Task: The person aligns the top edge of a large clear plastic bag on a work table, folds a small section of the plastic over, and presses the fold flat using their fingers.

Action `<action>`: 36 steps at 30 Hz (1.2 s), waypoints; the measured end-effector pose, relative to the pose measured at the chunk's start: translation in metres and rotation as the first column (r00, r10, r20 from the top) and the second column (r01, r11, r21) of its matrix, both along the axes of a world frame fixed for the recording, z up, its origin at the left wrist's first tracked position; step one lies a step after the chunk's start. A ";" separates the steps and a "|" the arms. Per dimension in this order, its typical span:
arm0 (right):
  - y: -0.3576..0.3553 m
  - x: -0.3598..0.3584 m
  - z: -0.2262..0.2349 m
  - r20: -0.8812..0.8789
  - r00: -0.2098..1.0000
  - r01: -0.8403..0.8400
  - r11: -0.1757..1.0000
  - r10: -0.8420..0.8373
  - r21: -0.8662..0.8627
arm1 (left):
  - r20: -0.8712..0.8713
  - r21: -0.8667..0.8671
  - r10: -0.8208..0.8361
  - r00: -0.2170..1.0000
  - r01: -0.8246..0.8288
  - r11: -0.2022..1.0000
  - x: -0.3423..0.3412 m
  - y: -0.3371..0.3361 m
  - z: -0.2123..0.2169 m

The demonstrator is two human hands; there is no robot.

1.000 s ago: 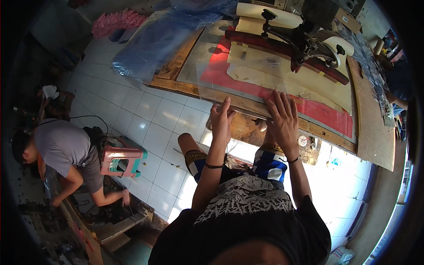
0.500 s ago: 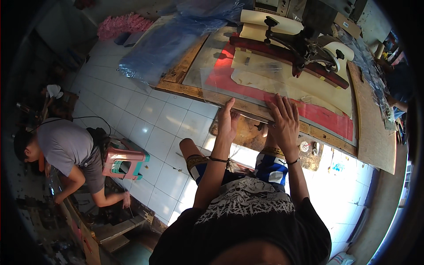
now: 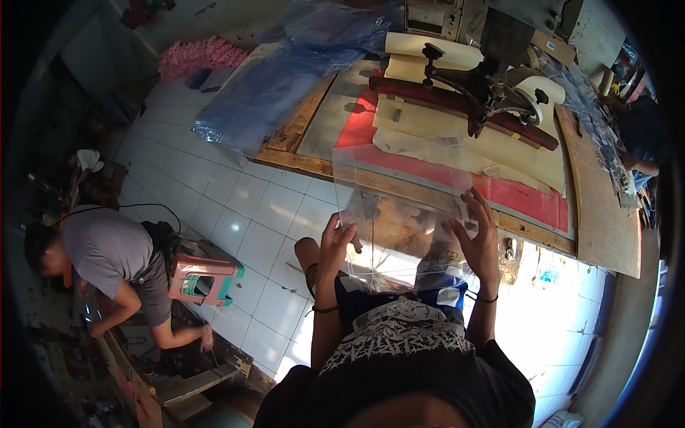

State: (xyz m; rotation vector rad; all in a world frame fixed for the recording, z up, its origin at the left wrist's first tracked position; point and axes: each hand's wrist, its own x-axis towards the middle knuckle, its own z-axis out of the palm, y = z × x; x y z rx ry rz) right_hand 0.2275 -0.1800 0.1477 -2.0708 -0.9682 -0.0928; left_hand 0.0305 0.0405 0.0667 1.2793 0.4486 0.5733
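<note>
Both hands hold a clear plastic sheet [image 3: 403, 214] just off the near edge of the worktop [image 3: 606, 235], above the person's lap. The left hand [image 3: 335, 246] pinches the sheet's left border, thumb and fingers closed on it. The right hand [image 3: 479, 239] presses flat against the right border with fingers spread upward; whether its thumb clamps the film behind, I cannot tell.

To handle it well, I judge the sheet should be kept taut between the two grips, with even tension on both borders so the thin film neither creases nor sags.

On the worktop lie a red mat [image 3: 528, 200] with cream pattern pieces [image 3: 457, 135], and a black press arm [image 3: 485, 89] toward the far edge. Blue plastic film [image 3: 264, 93] drapes over the far left corner. A person in a grey shirt [image 3: 107, 250] crouches on the tiled floor [image 3: 235, 207] beside a pink stool [image 3: 203, 274].
</note>
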 end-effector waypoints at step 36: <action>0.034 0.067 -0.005 -0.532 0.795 0.065 0.831 0.291 0.552 | 0.127 0.045 0.162 0.979 -0.168 0.985 0.028 0.019 0.086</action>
